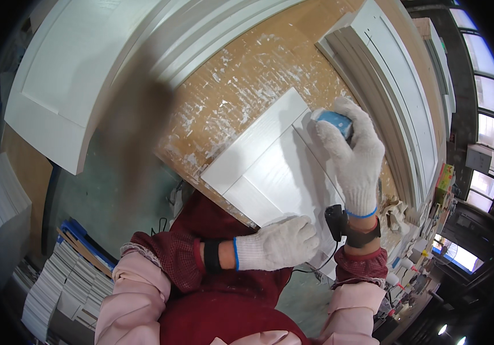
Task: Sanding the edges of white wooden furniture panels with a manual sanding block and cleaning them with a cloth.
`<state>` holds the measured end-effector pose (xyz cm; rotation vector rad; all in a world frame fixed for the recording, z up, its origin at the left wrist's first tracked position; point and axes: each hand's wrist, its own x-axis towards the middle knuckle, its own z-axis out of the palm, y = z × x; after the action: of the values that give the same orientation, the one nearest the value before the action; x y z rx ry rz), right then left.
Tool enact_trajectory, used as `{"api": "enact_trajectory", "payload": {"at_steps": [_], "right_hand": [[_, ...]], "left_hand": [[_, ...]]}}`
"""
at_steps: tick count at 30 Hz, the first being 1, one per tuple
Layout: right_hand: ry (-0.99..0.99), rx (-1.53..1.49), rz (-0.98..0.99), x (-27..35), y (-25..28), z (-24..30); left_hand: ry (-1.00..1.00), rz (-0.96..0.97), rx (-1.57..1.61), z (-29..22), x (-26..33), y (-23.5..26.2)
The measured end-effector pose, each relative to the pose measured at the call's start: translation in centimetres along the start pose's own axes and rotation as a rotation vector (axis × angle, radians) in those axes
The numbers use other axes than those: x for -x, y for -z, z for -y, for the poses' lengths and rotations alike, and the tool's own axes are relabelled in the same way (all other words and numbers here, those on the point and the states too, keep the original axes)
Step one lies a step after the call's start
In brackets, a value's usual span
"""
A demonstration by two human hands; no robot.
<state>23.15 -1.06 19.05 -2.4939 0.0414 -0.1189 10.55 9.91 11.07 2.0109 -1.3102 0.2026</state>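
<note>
A white cabinet door panel [270,167] with a recessed centre lies slanted on the worktable in front of me. My right hand [359,155], in a white knitted glove with a blue cuff, is closed round a small blue block [334,122], perhaps a sanding sponge. It holds the block at the panel's far right border. My left hand [287,242], gloved the same way, lies over the panel's near edge. Its fingers are bent together on that edge, and the fingertips are partly hidden.
The brown worktable [224,86] is marked with white flecks. Stacked white panels [396,75] stand along its right side, and larger white doors [69,69] at the left. A dark blurred shape [143,115] crosses the left. Piled white boards [66,282] sit at lower left.
</note>
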Motion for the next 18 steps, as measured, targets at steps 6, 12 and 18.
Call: {"api": "enact_trajectory", "payload": {"at_steps": [6, 12, 18], "right_hand": [[-0.049, -0.101, 0.101, 2.3, 2.7, -1.4], [-0.162, -0.125, 0.115, 5.7, 5.0, -3.4], [-0.287, -0.241, 0.101, 9.8, 6.7, -3.4]], "left_hand": [[-0.067, 0.003, 0.141, 0.5, 0.6, 2.1], [-0.085, 0.240, 0.439, 0.9, 4.5, 6.2], [-0.024, 0.319, 0.365, 1.5, 7.0, 8.0]]}}
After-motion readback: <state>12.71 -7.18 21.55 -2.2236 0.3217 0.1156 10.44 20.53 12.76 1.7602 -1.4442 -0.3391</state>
